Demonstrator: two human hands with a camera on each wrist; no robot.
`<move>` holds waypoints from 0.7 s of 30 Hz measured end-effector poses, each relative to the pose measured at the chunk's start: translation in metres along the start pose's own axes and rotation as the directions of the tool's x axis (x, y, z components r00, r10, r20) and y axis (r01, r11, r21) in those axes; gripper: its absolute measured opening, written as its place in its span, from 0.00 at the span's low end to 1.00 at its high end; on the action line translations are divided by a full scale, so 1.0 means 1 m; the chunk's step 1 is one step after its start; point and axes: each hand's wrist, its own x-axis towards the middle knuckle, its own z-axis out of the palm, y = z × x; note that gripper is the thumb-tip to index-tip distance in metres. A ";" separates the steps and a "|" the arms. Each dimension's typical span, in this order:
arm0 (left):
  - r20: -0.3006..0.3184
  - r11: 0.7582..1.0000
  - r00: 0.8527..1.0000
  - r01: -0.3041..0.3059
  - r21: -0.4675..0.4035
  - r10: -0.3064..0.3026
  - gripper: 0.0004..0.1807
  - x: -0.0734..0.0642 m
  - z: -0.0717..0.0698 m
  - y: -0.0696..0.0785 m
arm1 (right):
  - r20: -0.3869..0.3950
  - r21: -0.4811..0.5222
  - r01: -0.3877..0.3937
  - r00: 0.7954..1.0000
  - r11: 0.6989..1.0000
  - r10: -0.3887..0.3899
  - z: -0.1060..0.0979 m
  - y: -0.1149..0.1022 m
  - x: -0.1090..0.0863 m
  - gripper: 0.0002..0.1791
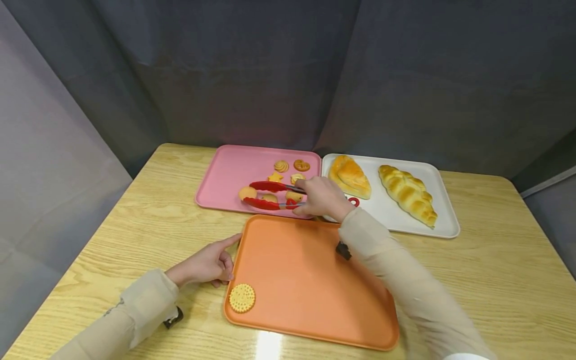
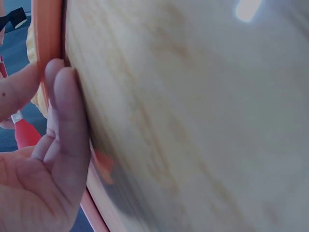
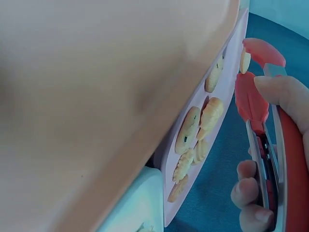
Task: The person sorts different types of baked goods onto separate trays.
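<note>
My right hand (image 1: 322, 196) grips red-tipped tongs (image 1: 269, 187) above the pink tray (image 1: 225, 172). The tong tips are spread on either side of a round cookie (image 1: 247, 193); whether they squeeze it, I cannot tell. In the right wrist view the same cookie (image 3: 245, 61) shows by the red tips. My left hand (image 1: 209, 262) holds the left rim of the orange tray (image 1: 310, 285), its index finger stretched toward the far corner. Curled fingers (image 2: 67, 96) lie against the outside of that rim in the left wrist view. One round dotted biscuit (image 1: 242, 298) lies in the tray's near left corner.
Several small cookies, among them a swirl cookie (image 1: 281, 166) and a pretzel (image 1: 302, 165), lie on the pink tray. Beside it, a white tray (image 1: 443, 212) bears a bread wedge (image 1: 350, 176) and a braided loaf (image 1: 408, 195). A dark curtain (image 1: 243, 75) hangs behind the table.
</note>
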 end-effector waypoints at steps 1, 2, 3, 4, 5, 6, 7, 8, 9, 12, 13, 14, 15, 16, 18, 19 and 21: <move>-0.001 1.000 1.000 0.001 -0.002 -0.001 0.49 0.000 0.000 0.000 | 0.003 0.000 -0.001 1.000 1.000 0.001 0.001 0.000 0.001 0.30; -0.001 1.000 1.000 0.001 -0.004 -0.001 0.49 0.000 0.000 0.000 | 0.007 0.000 -0.004 1.000 1.000 0.004 0.002 0.000 0.003 0.30; -0.001 1.000 1.000 0.001 -0.006 -0.001 0.49 0.000 0.000 0.000 | 0.010 0.003 -0.006 1.000 1.000 0.006 0.003 0.001 0.004 0.30; 0.000 1.000 1.000 0.000 -0.008 0.000 0.49 0.000 0.000 0.000 | 0.011 0.000 -0.007 1.000 1.000 0.007 0.003 0.001 0.005 0.30; 0.001 1.000 1.000 0.000 -0.010 0.000 0.49 0.000 0.000 0.000 | 0.013 -0.001 -0.009 1.000 1.000 0.009 0.004 0.001 0.006 0.30; 0.002 1.000 1.000 0.000 -0.012 0.000 0.49 0.000 0.000 0.000 | 0.017 -0.001 -0.011 1.000 1.000 0.011 0.005 0.001 0.006 0.30; 0.002 1.000 1.000 -0.001 -0.013 0.001 0.49 0.000 0.000 0.000 | 0.020 0.003 -0.016 1.000 1.000 0.016 0.005 0.001 0.007 0.30; 0.004 1.000 1.000 -0.002 -0.014 0.002 0.49 0.000 0.000 0.000 | 0.023 0.005 -0.018 1.000 1.000 0.018 0.005 0.001 0.008 0.30; 0.005 1.000 1.000 -0.003 -0.014 0.004 0.49 0.000 0.000 0.000 | 0.026 0.010 -0.021 0.999 1.000 0.021 0.006 0.000 0.008 0.30; 0.005 1.000 1.000 -0.005 -0.013 0.005 0.49 0.000 -0.001 -0.001 | 0.041 0.017 -0.033 0.999 0.999 0.032 0.008 0.000 0.010 0.30; 0.005 1.000 1.000 -0.006 -0.013 0.006 0.49 0.000 -0.001 -0.001 | 0.045 0.017 -0.036 0.998 0.999 0.036 0.008 -0.001 0.011 0.30; 0.004 1.000 1.000 -0.005 -0.014 0.005 0.49 0.000 -0.001 -0.001 | 0.048 0.012 -0.036 0.998 0.999 0.036 0.009 -0.001 0.011 0.30; 0.003 1.000 1.000 -0.005 -0.012 0.005 0.49 0.000 -0.001 -0.001 | 0.052 0.010 -0.038 0.998 0.999 0.037 0.009 -0.001 0.011 0.31; 0.002 1.000 1.000 -0.005 -0.011 0.005 0.49 0.000 -0.001 -0.002 | 0.053 0.006 -0.039 0.998 0.999 0.039 0.009 -0.002 0.012 0.32; 0.001 1.000 1.000 -0.003 -0.009 0.003 0.49 0.000 -0.001 -0.002 | 0.054 0.009 -0.042 0.998 0.999 0.041 0.007 -0.003 0.011 0.34; 0.001 1.000 1.000 -0.003 -0.008 0.003 0.49 0.000 -0.001 -0.002 | 0.051 0.012 -0.044 0.998 0.999 0.043 0.005 -0.003 0.010 0.34; -0.001 1.000 1.000 -0.001 -0.006 0.001 0.49 0.000 0.000 -0.002 | 0.043 0.025 -0.049 0.998 0.998 0.048 0.001 -0.004 0.008 0.36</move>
